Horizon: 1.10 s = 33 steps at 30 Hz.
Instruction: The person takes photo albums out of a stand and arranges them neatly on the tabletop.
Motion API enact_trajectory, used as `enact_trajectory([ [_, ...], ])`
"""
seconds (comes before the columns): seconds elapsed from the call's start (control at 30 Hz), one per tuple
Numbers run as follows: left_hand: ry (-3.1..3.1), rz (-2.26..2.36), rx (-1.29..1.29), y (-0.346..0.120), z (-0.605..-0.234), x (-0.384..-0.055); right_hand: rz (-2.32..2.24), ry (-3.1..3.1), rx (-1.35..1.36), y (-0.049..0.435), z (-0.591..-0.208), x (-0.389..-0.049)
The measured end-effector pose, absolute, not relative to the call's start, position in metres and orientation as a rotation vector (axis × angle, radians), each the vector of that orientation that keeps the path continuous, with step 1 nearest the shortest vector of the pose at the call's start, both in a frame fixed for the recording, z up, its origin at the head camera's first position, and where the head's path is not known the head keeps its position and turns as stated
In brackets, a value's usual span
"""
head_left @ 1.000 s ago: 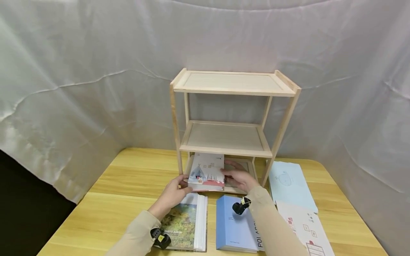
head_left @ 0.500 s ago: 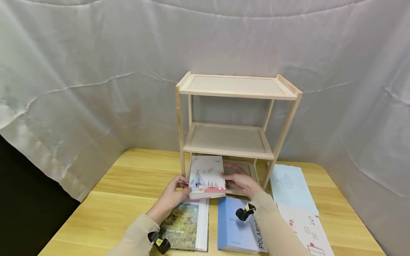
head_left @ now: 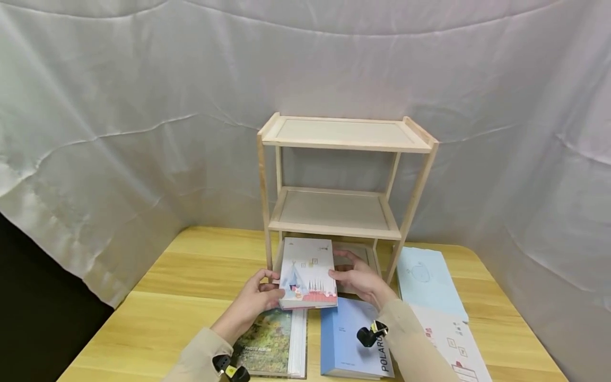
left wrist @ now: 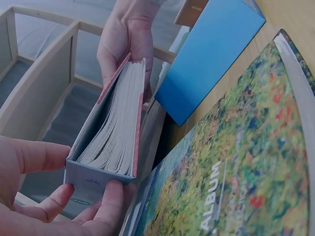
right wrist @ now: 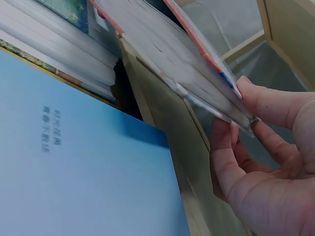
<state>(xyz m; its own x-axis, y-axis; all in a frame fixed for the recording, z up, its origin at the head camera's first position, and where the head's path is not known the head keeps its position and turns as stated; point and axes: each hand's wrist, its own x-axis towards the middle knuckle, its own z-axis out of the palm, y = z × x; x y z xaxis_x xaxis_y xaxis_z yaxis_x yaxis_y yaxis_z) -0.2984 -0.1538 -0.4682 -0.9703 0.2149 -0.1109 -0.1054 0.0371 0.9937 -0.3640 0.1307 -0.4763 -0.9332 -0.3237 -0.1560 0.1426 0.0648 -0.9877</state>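
Note:
Both hands hold a thick white album point(head_left: 307, 273) with a blue tent and a red strip on its cover, in front of the rack's bottom shelf point(head_left: 350, 254). At its spine, my left hand point(head_left: 250, 300) grips with thumb and fingers; the left wrist view shows the pages point(left wrist: 115, 123) slightly fanned between the covers. On the opposite edge, my right hand point(head_left: 360, 278) pinches the covers, thumb on top and fingers beneath. Below lie a photo album with a garden picture point(head_left: 264, 339) and a blue Polaroid album point(head_left: 353, 339), partly hidden by the right arm.
The wooden rack's middle shelf point(head_left: 334, 209) and top shelf point(head_left: 346, 132) rise behind the hands. To the right lie a light blue book point(head_left: 429, 278) and a white illustrated book point(head_left: 453, 339) on the wooden table point(head_left: 157, 313). Grey cloth point(head_left: 143, 106) hangs around it.
Both hands have drawn the white album toward me, out from the bottom shelf and over the near albums. The head view has shifted slightly.

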Motion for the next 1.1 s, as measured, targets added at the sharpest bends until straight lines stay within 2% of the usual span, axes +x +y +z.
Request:
enact_trajectory([
  [1.1, 1.986, 1.873, 0.283, -0.179, -0.467, -0.286, -1.825, 2.324, -0.258, 0.127, -0.469, -0.321],
])
